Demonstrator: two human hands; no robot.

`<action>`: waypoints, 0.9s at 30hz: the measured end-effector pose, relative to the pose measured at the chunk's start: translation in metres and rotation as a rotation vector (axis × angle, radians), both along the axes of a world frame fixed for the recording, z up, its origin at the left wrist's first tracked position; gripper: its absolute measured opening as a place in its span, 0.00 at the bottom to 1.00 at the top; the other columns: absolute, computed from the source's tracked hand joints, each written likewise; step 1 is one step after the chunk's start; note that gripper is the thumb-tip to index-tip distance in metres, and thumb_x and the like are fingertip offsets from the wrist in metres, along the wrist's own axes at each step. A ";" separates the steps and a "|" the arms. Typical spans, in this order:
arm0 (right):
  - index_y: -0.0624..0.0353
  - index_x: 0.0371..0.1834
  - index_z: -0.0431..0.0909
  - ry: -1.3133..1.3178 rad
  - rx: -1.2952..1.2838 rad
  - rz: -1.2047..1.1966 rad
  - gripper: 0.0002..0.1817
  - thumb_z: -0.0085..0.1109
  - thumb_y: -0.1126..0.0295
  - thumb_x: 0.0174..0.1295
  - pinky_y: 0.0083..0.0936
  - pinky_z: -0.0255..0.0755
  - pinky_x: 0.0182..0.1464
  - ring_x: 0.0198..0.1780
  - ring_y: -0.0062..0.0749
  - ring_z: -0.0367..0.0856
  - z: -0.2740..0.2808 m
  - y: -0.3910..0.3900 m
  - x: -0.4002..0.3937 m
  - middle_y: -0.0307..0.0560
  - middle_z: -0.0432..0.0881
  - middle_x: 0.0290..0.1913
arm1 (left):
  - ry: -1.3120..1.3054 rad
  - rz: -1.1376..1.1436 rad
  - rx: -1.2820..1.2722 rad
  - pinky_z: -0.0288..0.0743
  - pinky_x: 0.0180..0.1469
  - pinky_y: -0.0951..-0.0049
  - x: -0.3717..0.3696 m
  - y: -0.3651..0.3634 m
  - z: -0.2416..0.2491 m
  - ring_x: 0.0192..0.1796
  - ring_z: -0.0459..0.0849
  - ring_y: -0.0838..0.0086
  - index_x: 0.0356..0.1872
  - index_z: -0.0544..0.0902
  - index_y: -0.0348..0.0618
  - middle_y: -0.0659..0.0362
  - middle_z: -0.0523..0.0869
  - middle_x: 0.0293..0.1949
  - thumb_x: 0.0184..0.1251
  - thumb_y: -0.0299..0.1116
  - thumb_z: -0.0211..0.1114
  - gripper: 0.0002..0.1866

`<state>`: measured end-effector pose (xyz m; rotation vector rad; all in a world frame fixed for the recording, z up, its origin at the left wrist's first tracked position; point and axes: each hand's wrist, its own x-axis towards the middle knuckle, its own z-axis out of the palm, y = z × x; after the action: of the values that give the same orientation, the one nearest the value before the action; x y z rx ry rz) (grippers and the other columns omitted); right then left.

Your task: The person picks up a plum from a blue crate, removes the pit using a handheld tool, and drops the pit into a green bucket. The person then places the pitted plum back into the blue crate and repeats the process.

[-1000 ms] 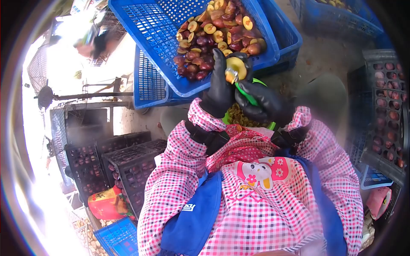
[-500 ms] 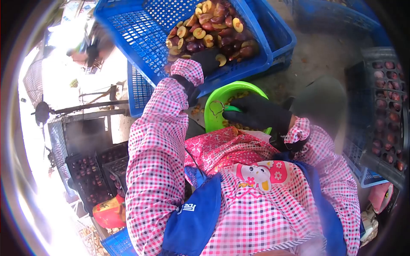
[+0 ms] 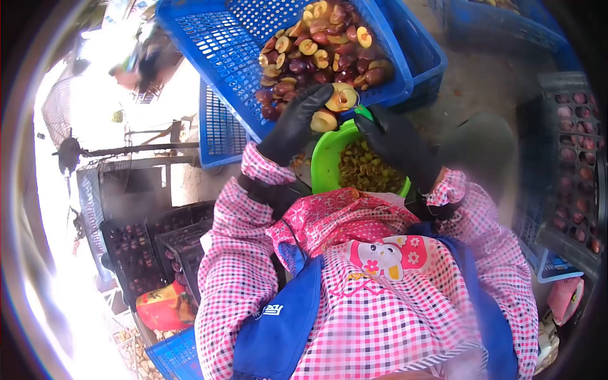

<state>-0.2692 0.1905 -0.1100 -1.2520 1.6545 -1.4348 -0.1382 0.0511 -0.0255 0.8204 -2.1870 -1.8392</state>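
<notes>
My left hand [image 3: 296, 124], in a black glove, pinches cut plum halves near the front rim of a blue crate [image 3: 218, 60]. One plum half [image 3: 342, 98] shows its yellow flesh toward my right hand; another plum half [image 3: 323, 121] sits just below it. Gloved in black too, my right hand [image 3: 402, 149] grips a green-handled wire-loop pitting tool [image 3: 363, 113], its loop right at the upper half's cut face. Below both hands, a bright green basin [image 3: 323, 166] contains many plum pits [image 3: 364, 166]. Halved plums [image 3: 304, 63] fill part of the crate.
Another blue crate [image 3: 425, 60] lies under the tilted one. Black crates of whole plums stand at the right [image 3: 573, 164] and left [image 3: 130, 259]. A red and yellow bag [image 3: 166, 308] rests at lower left, above a blue basket [image 3: 174, 354].
My left hand has come back from the plum pile toward my right hand, now with plum halves in it. My right hand has risen from the basin with the pitting tool, uncovering the pits.
</notes>
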 end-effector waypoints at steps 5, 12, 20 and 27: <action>0.58 0.42 0.78 0.012 -0.173 -0.001 0.18 0.52 0.53 0.70 0.44 0.71 0.37 0.36 0.55 0.82 -0.011 0.000 0.015 0.58 0.82 0.32 | 0.239 0.205 -0.035 0.75 0.47 0.74 0.000 0.020 -0.032 0.41 0.82 0.76 0.50 0.79 0.37 0.58 0.83 0.41 0.76 0.60 0.43 0.32; 0.61 0.40 0.79 -0.096 -0.071 0.053 0.19 0.54 0.54 0.69 0.43 0.72 0.38 0.36 0.56 0.81 -0.002 0.003 0.014 0.59 0.82 0.32 | 0.134 0.317 -0.001 0.75 0.38 0.76 -0.002 0.027 -0.031 0.34 0.80 0.78 0.42 0.79 0.40 0.61 0.82 0.32 0.75 0.63 0.38 0.34; 0.61 0.38 0.79 -0.103 -0.108 0.052 0.18 0.54 0.55 0.69 0.42 0.71 0.37 0.34 0.56 0.80 0.005 0.004 0.014 0.59 0.82 0.30 | 0.139 0.306 0.002 0.74 0.39 0.76 -0.004 0.024 -0.035 0.33 0.79 0.78 0.38 0.80 0.39 0.60 0.82 0.31 0.76 0.61 0.39 0.33; 0.59 0.31 0.77 -0.439 0.147 0.339 0.22 0.47 0.51 0.72 0.28 0.64 0.25 0.18 0.32 0.71 0.017 0.007 -0.002 0.43 0.73 0.18 | 0.013 0.282 -0.096 0.75 0.41 0.76 -0.011 0.030 -0.022 0.35 0.80 0.78 0.34 0.80 0.37 0.58 0.83 0.32 0.78 0.59 0.38 0.34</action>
<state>-0.2714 0.1973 -0.0931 -0.9895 1.1676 -1.2430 -0.1496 0.0812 -0.0475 1.0318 -2.0121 -1.5890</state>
